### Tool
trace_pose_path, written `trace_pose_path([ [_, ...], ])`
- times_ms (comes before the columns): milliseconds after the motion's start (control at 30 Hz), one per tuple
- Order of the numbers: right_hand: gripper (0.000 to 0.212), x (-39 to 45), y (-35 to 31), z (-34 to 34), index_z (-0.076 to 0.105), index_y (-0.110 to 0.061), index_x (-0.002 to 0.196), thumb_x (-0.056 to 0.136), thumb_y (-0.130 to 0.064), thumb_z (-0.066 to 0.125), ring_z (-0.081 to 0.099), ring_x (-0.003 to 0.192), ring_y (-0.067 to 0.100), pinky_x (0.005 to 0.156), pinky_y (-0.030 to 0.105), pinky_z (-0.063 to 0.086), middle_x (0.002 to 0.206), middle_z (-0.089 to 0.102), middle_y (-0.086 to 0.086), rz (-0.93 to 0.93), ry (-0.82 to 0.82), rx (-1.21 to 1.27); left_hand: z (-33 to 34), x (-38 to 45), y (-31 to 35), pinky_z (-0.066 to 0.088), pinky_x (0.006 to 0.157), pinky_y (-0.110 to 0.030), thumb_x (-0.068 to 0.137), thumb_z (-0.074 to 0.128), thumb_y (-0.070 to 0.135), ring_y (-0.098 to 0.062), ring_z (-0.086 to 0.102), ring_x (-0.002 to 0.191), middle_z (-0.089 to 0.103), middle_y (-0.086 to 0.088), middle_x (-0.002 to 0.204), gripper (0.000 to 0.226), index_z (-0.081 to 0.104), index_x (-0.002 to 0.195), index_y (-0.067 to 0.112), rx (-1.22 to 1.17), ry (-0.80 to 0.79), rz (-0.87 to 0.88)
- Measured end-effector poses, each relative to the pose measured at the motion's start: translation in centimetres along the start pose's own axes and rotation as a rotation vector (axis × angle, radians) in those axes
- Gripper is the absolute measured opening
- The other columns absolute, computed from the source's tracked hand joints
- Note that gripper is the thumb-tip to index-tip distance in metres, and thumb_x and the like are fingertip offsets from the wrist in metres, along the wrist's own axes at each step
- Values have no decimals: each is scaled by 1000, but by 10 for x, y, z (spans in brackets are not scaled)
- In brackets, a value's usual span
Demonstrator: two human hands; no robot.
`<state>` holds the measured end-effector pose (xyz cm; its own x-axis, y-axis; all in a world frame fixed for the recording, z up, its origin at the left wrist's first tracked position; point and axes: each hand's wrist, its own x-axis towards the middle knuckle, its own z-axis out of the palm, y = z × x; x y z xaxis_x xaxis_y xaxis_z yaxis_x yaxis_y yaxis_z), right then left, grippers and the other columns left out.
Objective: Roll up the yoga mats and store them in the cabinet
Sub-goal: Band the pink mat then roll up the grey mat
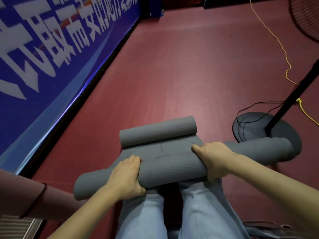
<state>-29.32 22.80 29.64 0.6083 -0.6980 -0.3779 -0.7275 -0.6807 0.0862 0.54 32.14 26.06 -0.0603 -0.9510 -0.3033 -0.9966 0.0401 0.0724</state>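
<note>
Left hand [126, 178] and right hand [214, 160] gripping grey mat roll [172, 167], fingertips hidden underneath, far end curled

Fan [307, 18] cut by top-right corner, only part of its grille in view. Fan pole [293, 95] runs out at right edge. Blue banner [43, 54] cropped top and left, lettering incomplete. Fingers [134, 160] of left hand [126, 180] curl over the grey yoga mat [172, 168], tips hidden. Mat's right end [284, 150] blurred. Maroon roll [34, 199] cut by left edge.
</note>
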Motion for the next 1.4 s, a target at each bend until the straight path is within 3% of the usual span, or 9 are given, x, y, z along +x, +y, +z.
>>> trace_pose_path([
  [167, 74, 21, 11, -24, 50, -21, 111, 51, -37, 89, 56, 85, 27, 68, 36, 49, 107, 63, 5, -4, -191, 102, 1, 7, 1, 49, 96, -36, 37, 76, 84, -22, 60, 124, 59, 9, 140, 137, 26, 154, 33, -53, 29, -59],
  [300, 75, 29, 11, -7, 46, -22, 110, 49, -42, 84, 62, 86, 28, 65, 34, 46, 104, 64, 3, 41, -118, 125, -13, 24, -2, 48, 76, -34, 40, 75, 78, -21, 66, 104, 69, 11, 113, 102, 49, 128, 34, 54, -39, -35],
  [400, 74, 22, 5, 17, 44, -23, 116, 53, -42, 76, 63, 96, 28, 70, 35, 44, 107, 59, -1, 8, 113, 96, -25, 41, -7, 48, 74, -33, 40, 79, 71, -22, 66, 97, 70, 9, 105, 89, 57, 118, 34, 62, -140, -7],
  [700, 89, 20, -20, 50, 53, -9, 128, 47, -44, 60, 52, 108, 36, 110, 48, 35, 117, 56, 12, 182, 420, 146, -30, 86, -23, 52, 74, -31, 31, 85, 68, -10, 61, 82, 66, 17, 93, 78, 63, 97, 33, -83, -334, 23],
  [933, 76, 67, 8, 25, 54, -18, 118, 47, -45, 52, 61, 100, 30, 88, 35, 42, 105, 64, 3, 132, 218, 173, -13, 102, -41, 46, 73, -32, 24, 92, 61, -7, 55, 93, 55, 16, 107, 99, 46, 107, 36, -362, -229, -49],
  [1067, 60, 85, 23, 19, 52, -21, 108, 52, -44, 52, 64, 95, 31, 71, 33, 38, 103, 68, 3, 127, 86, 220, -13, 112, -44, 40, 63, -25, 26, 92, 61, -2, 56, 79, 61, 19, 91, 79, 56, 89, 32, -357, -176, -8],
  [1167, 59, 94, 36, 14, 58, -25, 107, 50, -36, 70, 60, 81, 28, 62, 32, 42, 96, 67, 3, 149, -128, 329, -17, 119, -41, 43, 69, -20, 41, 88, 69, -4, 63, 89, 66, 21, 98, 72, 62, 99, 36, -278, -250, 34],
  [1300, 82, 119, 49, 14, 62, -27, 119, 37, -35, 71, 63, 92, 26, 74, 33, 56, 107, 69, 1, 141, -315, 419, -11, 133, -37, 46, 97, -32, 21, 62, 103, -21, 59, 120, 59, 7, 135, 143, 46, 141, 28, -12, -416, 78],
  [1400, 85, 126, 54, 14, 54, -29, 130, 50, -36, 79, 61, 100, 25, 82, 36, 55, 119, 65, 0, 91, -406, 469, -16, 147, -39, 46, 101, -31, 20, 71, 97, -19, 59, 119, 61, 7, 135, 138, 52, 139, 29, -41, -468, 73],
])
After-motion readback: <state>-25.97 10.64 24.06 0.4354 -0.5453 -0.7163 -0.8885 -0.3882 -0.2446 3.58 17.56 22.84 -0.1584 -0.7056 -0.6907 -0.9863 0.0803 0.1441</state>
